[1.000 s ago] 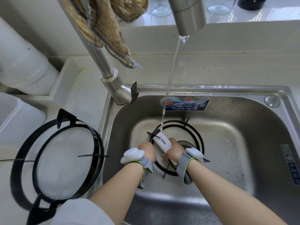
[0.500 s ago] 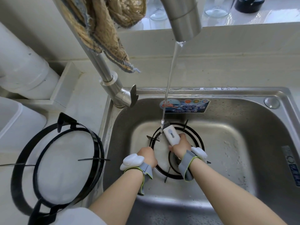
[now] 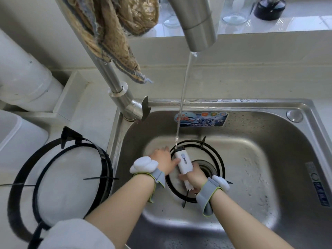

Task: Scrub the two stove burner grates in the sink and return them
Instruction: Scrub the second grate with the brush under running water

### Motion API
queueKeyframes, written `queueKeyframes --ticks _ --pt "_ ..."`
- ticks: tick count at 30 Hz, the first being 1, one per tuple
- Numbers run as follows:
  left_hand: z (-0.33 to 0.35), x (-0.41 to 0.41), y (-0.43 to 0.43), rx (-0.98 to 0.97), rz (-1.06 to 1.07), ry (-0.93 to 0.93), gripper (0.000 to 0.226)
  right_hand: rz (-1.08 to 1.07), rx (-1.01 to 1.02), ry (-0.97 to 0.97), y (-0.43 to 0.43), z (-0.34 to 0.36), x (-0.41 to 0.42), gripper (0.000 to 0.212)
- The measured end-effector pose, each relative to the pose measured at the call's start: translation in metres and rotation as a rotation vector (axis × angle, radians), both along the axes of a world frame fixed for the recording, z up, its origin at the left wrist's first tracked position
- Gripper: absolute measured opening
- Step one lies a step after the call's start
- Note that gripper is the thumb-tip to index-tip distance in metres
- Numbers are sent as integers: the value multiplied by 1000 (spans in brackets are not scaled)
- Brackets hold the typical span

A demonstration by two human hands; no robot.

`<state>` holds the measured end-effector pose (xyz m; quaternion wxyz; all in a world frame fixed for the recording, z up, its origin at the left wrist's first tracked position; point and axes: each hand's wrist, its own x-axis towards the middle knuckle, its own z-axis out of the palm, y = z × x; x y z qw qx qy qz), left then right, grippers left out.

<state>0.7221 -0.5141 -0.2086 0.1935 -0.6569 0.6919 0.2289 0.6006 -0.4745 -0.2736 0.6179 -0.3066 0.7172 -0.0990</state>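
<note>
A black round burner grate [image 3: 214, 153] lies flat on the bottom of the steel sink [image 3: 294, 159], around the drain. My right hand [image 3: 195, 177] grips a small white brush [image 3: 184, 163] whose dark bristles touch the grate's far-left ring under the running water. My left hand [image 3: 164, 159] presses on the grate's left rim, fingers spread, thumb touching the brush. A second black grate [image 3: 106, 164] rests on the white counter left of the sink.
The steel tap [image 3: 199, 24] arcs over the sink and runs a thin stream [image 3: 183, 97]. Brown rags [image 3: 115, 33] hang on the tap's neck. A white pipe [image 3: 23, 74] and a white tub [image 3: 12, 133] stand at the left. Glassware lines the back ledge.
The brush has slid along the grate's far ring, first right, then back left under the stream. My left hand has moved up the left rim and its fingers have spread.
</note>
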Motion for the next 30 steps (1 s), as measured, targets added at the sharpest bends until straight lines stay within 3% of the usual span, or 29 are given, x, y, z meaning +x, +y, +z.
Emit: queueKeyframes --ticks 4,9,11,16,21,26,30 --pt "-11 -5 11 18 -15 -98 46 27 -29 60 -3 0 -3 57" --pt "-17 -9 12 57 22 -83 35 467 -167 237 6 5 -3 57" --pt "-19 -11 10 72 37 -83 33 541 -186 253 7 5 -2 58" --pt "-19 -9 7 35 77 -54 29 175 -168 181 -6 7 -7 54" --pt "-19 -10 2 72 57 -62 30 440 -149 145 4 6 0 55" --pt "-20 -9 0 81 73 -40 27 98 -151 114 -10 6 -9 53" --pt "-23 -9 -1 78 78 -25 27 408 -141 155 -1 2 1 52"
